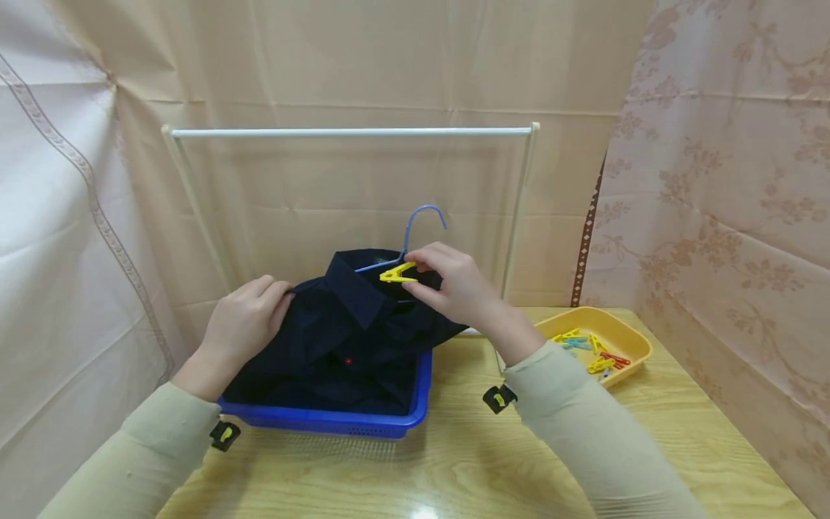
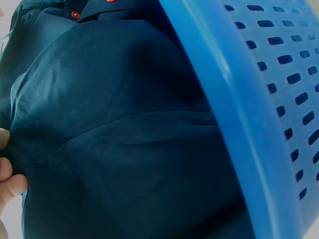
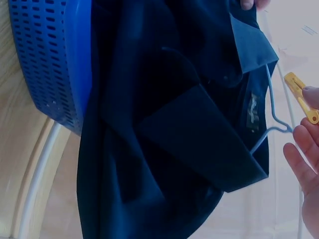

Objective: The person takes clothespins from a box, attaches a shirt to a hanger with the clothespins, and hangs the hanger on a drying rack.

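A dark navy shirt (image 1: 311, 331) with red buttons hangs partly on a blue hanger (image 1: 407, 236), its lower part in a blue basket (image 1: 311, 417). My left hand (image 1: 243, 321) pinches the cloth at the shirt's left shoulder. Beside the collar, my right hand (image 1: 452, 285) holds a yellow clothespin (image 1: 390, 275) between thumb and fingers. In the right wrist view the same clothespin (image 3: 298, 89) sits apart from the cloth, near the hanger's neck (image 3: 289, 129). Whether the right fingers also touch the hanger is hard to tell.
Behind the basket stands a white rack with a horizontal bar (image 1: 350, 132). To the right on the wooden table (image 1: 467, 447) is a yellow tray (image 1: 638, 347) with several yellow, blue and red clothespins. Curtains (image 1: 389, 65) close off the back and sides.
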{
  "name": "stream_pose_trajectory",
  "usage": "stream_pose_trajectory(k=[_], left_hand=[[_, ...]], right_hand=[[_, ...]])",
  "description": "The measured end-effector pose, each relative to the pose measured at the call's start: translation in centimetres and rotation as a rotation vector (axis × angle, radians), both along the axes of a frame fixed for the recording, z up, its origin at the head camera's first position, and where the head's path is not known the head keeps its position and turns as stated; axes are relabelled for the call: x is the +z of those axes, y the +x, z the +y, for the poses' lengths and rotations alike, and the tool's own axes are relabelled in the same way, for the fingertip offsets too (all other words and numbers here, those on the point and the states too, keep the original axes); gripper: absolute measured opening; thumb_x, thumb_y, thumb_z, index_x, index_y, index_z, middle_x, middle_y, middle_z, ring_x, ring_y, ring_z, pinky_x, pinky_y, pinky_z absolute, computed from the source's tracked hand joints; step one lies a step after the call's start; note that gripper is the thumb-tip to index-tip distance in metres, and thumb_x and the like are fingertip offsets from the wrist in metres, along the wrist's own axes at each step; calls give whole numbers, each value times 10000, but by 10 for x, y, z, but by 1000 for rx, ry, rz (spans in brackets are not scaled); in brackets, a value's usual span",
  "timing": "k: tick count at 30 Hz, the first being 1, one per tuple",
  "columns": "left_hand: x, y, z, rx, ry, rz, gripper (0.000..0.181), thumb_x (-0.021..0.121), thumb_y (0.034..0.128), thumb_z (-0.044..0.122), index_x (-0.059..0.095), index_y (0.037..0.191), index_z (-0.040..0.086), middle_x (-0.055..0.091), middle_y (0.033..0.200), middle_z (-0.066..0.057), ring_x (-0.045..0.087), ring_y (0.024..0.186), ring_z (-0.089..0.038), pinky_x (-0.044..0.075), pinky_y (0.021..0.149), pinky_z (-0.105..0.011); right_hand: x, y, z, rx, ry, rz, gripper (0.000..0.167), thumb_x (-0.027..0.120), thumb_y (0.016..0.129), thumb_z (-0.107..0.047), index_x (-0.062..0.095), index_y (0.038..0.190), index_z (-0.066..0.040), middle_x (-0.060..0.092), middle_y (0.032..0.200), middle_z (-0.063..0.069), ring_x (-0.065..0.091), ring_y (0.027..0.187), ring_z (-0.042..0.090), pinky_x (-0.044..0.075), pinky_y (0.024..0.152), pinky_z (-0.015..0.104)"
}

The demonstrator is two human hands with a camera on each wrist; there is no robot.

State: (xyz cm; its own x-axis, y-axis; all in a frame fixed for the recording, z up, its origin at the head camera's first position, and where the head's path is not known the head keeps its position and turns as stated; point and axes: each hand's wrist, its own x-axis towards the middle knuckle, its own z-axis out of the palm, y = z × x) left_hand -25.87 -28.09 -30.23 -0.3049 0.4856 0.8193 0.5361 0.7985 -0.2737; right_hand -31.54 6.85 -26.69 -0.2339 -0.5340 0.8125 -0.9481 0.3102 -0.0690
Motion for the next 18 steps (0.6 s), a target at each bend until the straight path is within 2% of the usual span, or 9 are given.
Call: stream_pose_trajectory(k=[4, 18], left_hand=[[1, -1, 1, -6, -6, 15, 164, 768, 840, -24, 672, 971, -48, 616, 805, -153, 607, 640, -326, 558, 560, -463], [2, 0, 0, 2, -13, 0, 159, 766, 845, -27, 667, 967, -54, 611, 804, -155, 602, 637, -326, 558, 561, -467]], right_hand=[[3, 1, -8, -3, 26, 17, 351, 825, 869, -125, 692, 1158, 25, 686, 1083, 114, 658, 918, 201, 555, 832, 268], [10, 1, -29, 20, 67, 80, 341, 855, 842, -140, 712, 1119, -2, 682, 1007, 89, 630, 867, 192, 543, 778, 242]])
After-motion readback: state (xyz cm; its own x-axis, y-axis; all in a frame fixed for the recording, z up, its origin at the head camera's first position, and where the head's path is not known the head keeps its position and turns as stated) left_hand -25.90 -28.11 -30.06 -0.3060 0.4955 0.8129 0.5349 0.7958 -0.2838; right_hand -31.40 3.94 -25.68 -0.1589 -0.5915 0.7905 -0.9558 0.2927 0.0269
